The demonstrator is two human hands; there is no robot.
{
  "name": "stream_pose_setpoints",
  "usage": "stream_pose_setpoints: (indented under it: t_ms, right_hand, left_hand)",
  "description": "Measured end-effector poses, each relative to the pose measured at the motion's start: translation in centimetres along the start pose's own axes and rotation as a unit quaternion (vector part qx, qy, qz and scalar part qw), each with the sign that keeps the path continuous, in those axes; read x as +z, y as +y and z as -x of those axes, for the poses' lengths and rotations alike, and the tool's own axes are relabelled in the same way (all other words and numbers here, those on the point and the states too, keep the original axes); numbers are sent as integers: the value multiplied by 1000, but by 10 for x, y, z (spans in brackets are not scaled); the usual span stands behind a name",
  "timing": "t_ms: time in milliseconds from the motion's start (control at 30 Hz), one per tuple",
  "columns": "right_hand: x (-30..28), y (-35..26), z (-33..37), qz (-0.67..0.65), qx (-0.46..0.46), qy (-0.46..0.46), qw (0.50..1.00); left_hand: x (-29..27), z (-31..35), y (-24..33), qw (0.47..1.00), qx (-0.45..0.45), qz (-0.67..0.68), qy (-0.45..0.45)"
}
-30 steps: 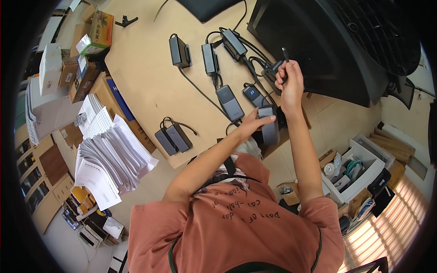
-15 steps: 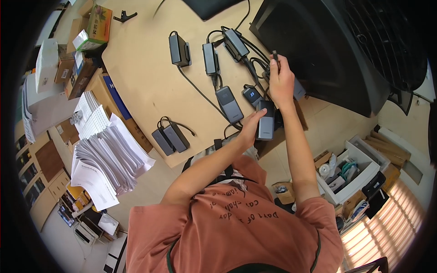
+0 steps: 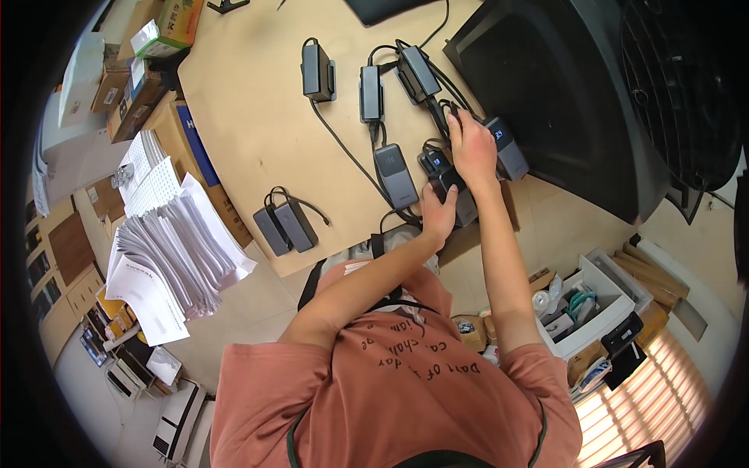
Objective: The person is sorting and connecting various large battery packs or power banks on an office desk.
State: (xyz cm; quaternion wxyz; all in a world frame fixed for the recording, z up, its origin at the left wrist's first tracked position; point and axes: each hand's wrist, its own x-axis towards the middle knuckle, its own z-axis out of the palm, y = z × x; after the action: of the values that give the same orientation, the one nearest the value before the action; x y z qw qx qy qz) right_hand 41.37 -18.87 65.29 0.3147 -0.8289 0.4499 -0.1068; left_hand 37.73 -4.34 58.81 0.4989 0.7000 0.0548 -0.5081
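Note:
My left hand is closed around a dark grey power bank at the table's near edge, its thumb across the glossy black end. Just above, my right hand pinches a black cable plug between thumb and fingers. The right wrist partly covers the held power bank. Close by lie a power bank with a lit screen and, right of my right hand, another with a lit screen. A grey power bank rests left of my left hand.
Black charger blocks with cables stand farther back on the table. Two dark blocks with a short cable lie at the near left. A large black monitor bounds the right side. Stacked papers and boxes sit left; an open drawer is lower right.
My right hand has lowered the plug and come closer to my left hand. The held power bank has tilted and moved partly behind the right wrist. The right-hand power bank's lit screen now shows.

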Motion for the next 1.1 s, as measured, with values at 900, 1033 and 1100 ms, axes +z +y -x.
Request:
stream_pose_setpoints:
  t_ms: [900, 1033, 1100]
  right_hand:
    - [49, 1, -32, 215, 10, -43, 976]
    - [51, 6, -33, 197, 30, -32, 979]
    - [53, 11, -31, 170, 19, 1, 985]
  left_hand:
    - [-11, 17, -8, 990, 112, -79, -20]
    - [-47, 56, 21, 994, 16, -42, -96]
    - [-69, 57, 55, 978, 77, -45, -187]
